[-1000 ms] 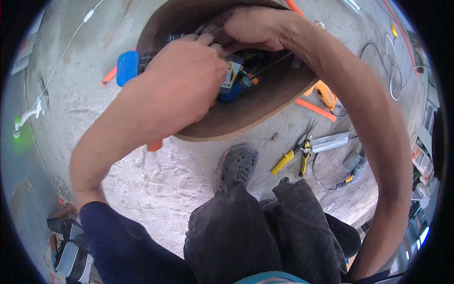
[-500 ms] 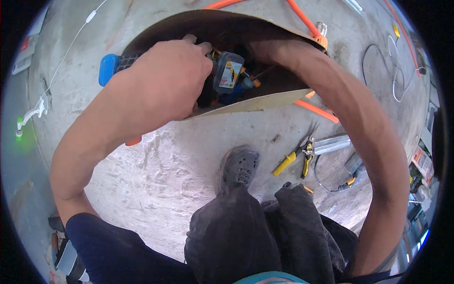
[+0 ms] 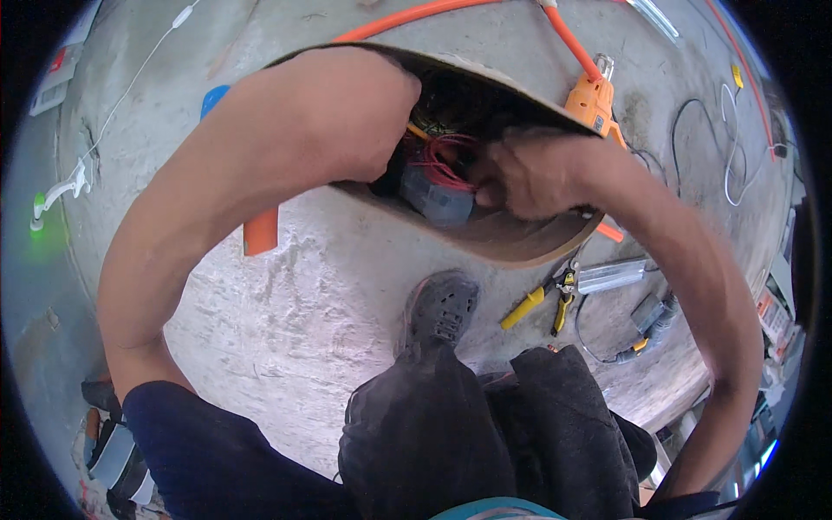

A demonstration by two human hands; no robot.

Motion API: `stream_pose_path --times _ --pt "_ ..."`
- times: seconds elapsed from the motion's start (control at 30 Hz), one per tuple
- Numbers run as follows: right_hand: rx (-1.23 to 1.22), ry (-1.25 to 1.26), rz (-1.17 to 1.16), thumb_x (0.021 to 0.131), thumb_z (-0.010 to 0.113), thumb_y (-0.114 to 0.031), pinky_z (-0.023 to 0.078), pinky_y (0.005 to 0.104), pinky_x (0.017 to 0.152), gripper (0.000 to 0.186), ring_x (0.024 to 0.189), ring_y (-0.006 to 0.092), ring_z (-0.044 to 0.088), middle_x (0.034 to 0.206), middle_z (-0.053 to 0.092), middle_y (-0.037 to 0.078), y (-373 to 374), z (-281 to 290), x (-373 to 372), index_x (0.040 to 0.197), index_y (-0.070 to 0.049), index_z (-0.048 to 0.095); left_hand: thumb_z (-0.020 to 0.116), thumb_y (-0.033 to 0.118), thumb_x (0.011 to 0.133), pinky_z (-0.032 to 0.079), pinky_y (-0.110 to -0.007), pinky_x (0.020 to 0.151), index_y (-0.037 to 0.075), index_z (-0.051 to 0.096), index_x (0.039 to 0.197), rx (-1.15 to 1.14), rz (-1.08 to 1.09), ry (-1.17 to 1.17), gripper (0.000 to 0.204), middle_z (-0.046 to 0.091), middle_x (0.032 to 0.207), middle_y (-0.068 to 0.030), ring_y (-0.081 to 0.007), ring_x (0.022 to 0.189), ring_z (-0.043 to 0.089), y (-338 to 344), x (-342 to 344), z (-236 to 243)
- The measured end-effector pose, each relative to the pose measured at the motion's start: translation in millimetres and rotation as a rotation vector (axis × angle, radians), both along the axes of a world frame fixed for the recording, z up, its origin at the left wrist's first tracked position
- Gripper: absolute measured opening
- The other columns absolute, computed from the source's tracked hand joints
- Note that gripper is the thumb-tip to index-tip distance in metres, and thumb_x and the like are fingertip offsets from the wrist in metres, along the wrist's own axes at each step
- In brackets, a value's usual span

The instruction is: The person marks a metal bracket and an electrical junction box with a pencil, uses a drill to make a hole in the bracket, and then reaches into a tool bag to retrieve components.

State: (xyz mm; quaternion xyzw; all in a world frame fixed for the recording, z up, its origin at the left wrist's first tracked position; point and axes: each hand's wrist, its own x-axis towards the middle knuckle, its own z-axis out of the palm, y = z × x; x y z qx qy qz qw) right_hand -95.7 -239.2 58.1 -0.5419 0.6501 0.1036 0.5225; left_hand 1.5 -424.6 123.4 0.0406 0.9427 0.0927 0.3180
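A brown, wide-mouthed tool bag (image 3: pixel 520 247) gapes in front of me, its far wall raised. My left hand (image 3: pixel 373 121) reaches over its left end; the fingers are bent down inside and hidden. My right hand (image 3: pixel 533 173) is inside the right half of the opening, its curled fingers smeared by motion. Just left of it lies a coil of thin red wire (image 3: pixel 446 160). Under the wire sits a clear plastic box (image 3: pixel 436 201). Whether either hand grips anything does not show.
An orange power tool (image 3: pixel 591 104) stands beyond the bag's right end, near orange conduit (image 3: pixel 416 15). Yellow-handled pliers (image 3: pixel 524 308) and a metal channel piece (image 3: pixel 611 276) lie on the concrete floor to the right. My shoe (image 3: pixel 444 308) is just below the bag.
Both hands have shifted inside the bag, and its opening has tilted toward me. The dark box with the label is out of sight; red wire and a clear box now show.
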Motion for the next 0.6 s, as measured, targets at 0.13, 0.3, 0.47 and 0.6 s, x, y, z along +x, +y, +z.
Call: stream_pose_path --times 0.13,0.3,0.47,0.6 --pt "-0.201 0.056 0.183 0.100 0.052 -0.022 0.051 0.0490 0.095 0.038 0.104 0.0402 0.066 0.100 0.070 0.022 24 -7 10 0.131 -0.004 0.062 0.081 0.017 0.073 0.056 -0.047 0.087 -0.001 0.070 0.108 0.001 0.053 -0.069 0.041 0.072 0.098 -0.0234 -0.0390 0.097 0.070 7 -15 9" --pt "-0.179 0.114 0.225 0.104 0.047 -0.028 0.051 0.0488 0.095 0.038 0.105 0.0393 0.065 0.105 0.067 0.023 16 7 14 0.123 -0.001 0.066 0.080 0.016 0.075 0.057 -0.047 0.088 0.000 0.068 0.115 -0.017 -0.088 0.060 0.045 0.072 0.102 -0.0234 -0.0396 0.098 0.070 -6 -6 -13" --pt "-0.380 0.110 -0.107 0.105 0.049 -0.032 0.051 0.0487 0.091 0.041 0.101 0.0412 0.065 0.101 0.066 0.024 25 -9 16 0.110 0.003 0.068 0.076 0.011 0.077 0.057 -0.047 0.087 0.000 0.065 0.119 0.024 -0.125 0.120 0.045 0.071 0.105 -0.0237 -0.0399 0.099 0.070 -9 -8 -23" --pt "-0.142 0.079 -0.305 0.102 0.056 -0.033 0.050 0.0482 0.091 0.039 0.100 0.0419 0.066 0.101 0.066 0.027 19 -5 16 0.113 0.003 0.066 0.068 0.007 0.081 0.057 -0.046 0.083 0.000 0.066 0.117 0.014 -0.092 0.175 0.037 0.071 0.103 -0.0242 -0.0399 0.097 0.070 -8 -6 -19"
